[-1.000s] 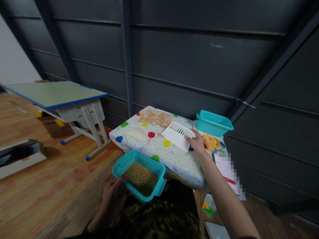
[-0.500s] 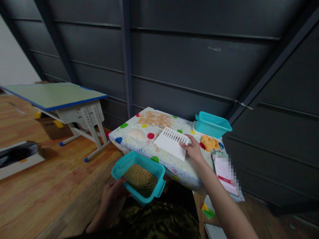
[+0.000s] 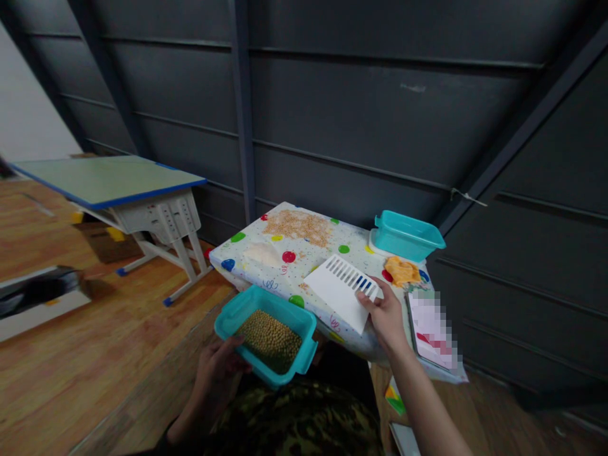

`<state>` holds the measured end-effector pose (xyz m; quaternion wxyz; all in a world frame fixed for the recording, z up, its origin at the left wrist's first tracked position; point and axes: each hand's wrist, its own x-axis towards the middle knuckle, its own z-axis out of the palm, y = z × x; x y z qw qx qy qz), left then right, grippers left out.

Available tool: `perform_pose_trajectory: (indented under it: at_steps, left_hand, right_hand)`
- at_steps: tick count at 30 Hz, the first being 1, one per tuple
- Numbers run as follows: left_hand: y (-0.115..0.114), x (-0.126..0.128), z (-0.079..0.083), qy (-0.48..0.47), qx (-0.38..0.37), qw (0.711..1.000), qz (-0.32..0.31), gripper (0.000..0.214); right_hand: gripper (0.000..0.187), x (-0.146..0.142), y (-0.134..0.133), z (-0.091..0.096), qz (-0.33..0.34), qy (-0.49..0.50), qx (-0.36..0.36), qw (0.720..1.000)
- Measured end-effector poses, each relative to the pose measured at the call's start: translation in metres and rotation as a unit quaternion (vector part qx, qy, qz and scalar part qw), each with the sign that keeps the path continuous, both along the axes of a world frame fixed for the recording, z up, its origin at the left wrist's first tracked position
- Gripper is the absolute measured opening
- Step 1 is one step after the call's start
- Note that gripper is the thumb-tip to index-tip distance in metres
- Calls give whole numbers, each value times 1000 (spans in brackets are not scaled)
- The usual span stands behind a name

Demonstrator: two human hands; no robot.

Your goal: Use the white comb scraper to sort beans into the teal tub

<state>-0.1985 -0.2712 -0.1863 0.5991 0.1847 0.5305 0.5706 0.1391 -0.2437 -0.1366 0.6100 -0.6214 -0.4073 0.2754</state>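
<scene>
My left hand grips the near left rim of a teal plastic tub, held low in front of the table. Dried soybeans cover the tub's bottom. In my right hand is a white slotted scraper, a flat sheet with a row of slots along its far edge, pinched at its right end. It is over the near part of the table. Behind it on the tabletop lie a wide scatter of light brown grains and a pale powdery heap.
The table wears a spotted plastic cover. At its right stand a second teal tub, a crumpled orange cloth and a clipboard with paper. A green-topped desk is at left; a dark panelled wall rises behind.
My right hand has drawn the white scraper toward me and to the right, away from the scattered grains. My left hand and the tub of soybeans stay nearly where they were.
</scene>
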Motion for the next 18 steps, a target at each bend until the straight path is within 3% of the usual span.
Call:
perform_pose_trajectory:
  at_steps: [9, 18]
  left_hand:
    - [-2, 0, 0, -7, -4, 1000, -7, 35]
    - [-4, 4, 5, -2, 5, 1000, -3, 38]
  right_hand:
    - [82, -20, -22, 7, -34, -19, -21, 999]
    - [81, -21, -28, 8, -8, 8, -21, 1000]
